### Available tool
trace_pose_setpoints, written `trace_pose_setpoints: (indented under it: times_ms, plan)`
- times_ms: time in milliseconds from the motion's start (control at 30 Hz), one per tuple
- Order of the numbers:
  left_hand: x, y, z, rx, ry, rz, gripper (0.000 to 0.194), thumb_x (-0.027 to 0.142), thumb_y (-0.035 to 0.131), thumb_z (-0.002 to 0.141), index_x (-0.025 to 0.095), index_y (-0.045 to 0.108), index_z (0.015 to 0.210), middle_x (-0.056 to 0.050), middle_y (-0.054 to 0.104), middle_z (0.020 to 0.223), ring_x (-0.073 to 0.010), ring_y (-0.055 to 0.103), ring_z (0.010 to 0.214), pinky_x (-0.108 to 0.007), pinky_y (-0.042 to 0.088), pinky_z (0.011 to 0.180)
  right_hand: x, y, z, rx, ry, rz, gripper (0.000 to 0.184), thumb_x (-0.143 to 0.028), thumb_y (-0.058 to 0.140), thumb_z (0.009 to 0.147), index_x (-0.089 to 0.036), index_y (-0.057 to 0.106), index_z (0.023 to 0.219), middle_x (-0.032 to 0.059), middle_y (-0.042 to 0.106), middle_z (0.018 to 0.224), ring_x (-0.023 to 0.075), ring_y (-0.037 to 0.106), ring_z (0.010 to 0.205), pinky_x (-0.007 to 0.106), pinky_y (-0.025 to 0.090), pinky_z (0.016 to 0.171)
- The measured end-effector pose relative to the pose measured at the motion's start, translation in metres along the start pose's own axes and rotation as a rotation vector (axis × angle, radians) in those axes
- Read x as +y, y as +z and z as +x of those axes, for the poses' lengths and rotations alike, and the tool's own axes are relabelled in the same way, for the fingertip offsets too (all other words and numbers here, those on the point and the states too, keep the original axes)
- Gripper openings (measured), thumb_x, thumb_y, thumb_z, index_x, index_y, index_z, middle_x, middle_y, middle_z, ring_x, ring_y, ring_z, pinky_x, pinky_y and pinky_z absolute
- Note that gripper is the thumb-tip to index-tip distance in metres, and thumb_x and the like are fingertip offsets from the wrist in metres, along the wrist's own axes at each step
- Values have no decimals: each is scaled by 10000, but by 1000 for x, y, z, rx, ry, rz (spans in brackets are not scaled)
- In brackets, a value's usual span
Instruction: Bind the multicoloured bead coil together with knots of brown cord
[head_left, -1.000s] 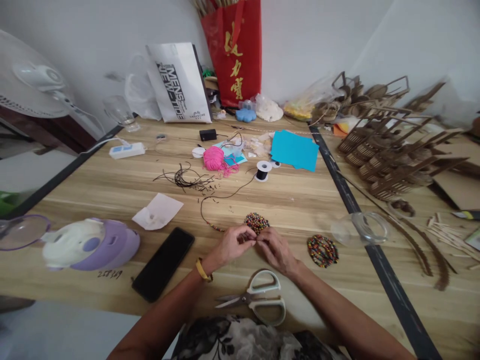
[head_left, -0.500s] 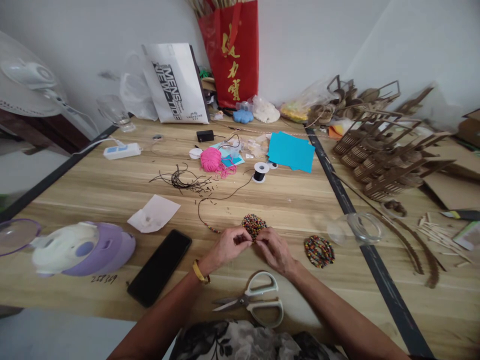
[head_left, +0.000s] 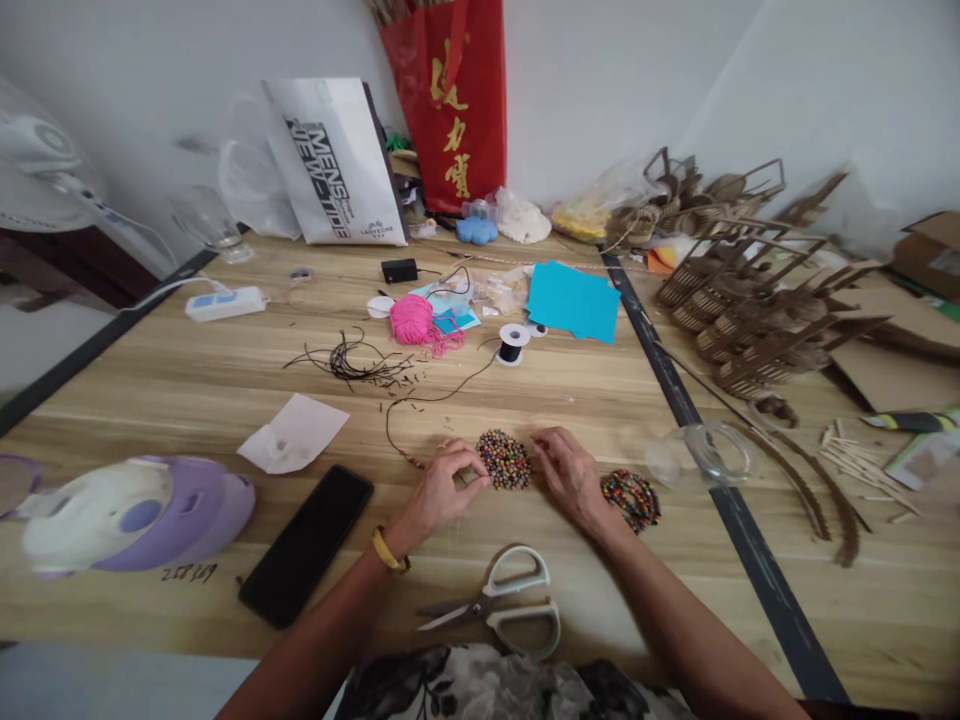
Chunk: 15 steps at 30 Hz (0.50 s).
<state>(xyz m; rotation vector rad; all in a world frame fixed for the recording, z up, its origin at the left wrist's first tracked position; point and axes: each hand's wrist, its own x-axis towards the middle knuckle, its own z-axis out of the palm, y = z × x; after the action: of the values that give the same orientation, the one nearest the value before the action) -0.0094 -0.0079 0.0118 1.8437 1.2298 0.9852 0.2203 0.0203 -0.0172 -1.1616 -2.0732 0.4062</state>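
Note:
My left hand (head_left: 439, 488) rests on the wooden table (head_left: 187, 390), fingers pinched at the left edge of a round coil of coloured beads (head_left: 504, 459). A thin dark cord (head_left: 420, 398) runs from that spot up toward a small black thread spool (head_left: 512, 343). My right hand (head_left: 570, 475) lies just right of the coil, fingers curled near its edge, palm down. A second beaded disc (head_left: 634, 497) sits beside my right wrist. White-handled scissors (head_left: 502, 608) lie near the front edge between my forearms.
A black phone (head_left: 307, 545) and a purple-and-white device (head_left: 127, 510) lie at the left. White paper (head_left: 294, 433), pink yarn (head_left: 412, 320), blue sheets (head_left: 574, 300), a clear lid (head_left: 701, 455), bags (head_left: 334, 160) and wooden frame parts (head_left: 757, 300) fill the back and right.
My hands have come apart: they were pinched together in front of the bead coil, and now sit on either side of it. The camera has shifted slightly.

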Motion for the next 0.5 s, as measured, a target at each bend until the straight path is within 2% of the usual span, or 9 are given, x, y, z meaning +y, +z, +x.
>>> trace_pose_setpoints:
  times_ms: [133, 233, 367, 500]
  plan:
    - [-1, -1, 0, 33, -6, -34, 76, 115, 631, 746, 167, 623, 691, -77, 653, 900, -210, 599, 930, -367, 438, 896, 0, 1, 0, -68, -19, -102, 203, -236, 428, 982, -192, 615, 1047, 106, 625, 1004, 236, 574, 938, 362, 497, 806]
    - [-2, -2, 0, 51, -54, -111, 64, 147, 604, 782, 164, 613, 721, -80, 667, 909, -203, 611, 942, -345, 455, 884, -1, 1, 0, -97, -23, -139, 212, -219, 420, 984, -192, 619, 1055, 109, 625, 1010, 245, 567, 958, 370, 493, 812]
    - [0, -6, 0, 63, -207, -234, 106, 262, 624, 798, 159, 618, 778, -49, 676, 815, -166, 617, 807, -287, 481, 779, -3, -1, 1, -104, -22, -127, 198, -210, 424, 978, -197, 615, 1028, 100, 628, 976, 232, 574, 926, 341, 488, 783]
    - [5, -12, 2, 101, -314, -420, 189, 326, 642, 779, 153, 577, 739, -4, 626, 656, -126, 583, 649, -242, 475, 656, -3, -7, 2, -151, 57, -97, 132, -192, 456, 950, -192, 587, 937, 64, 622, 874, 190, 578, 798, 281, 454, 694]
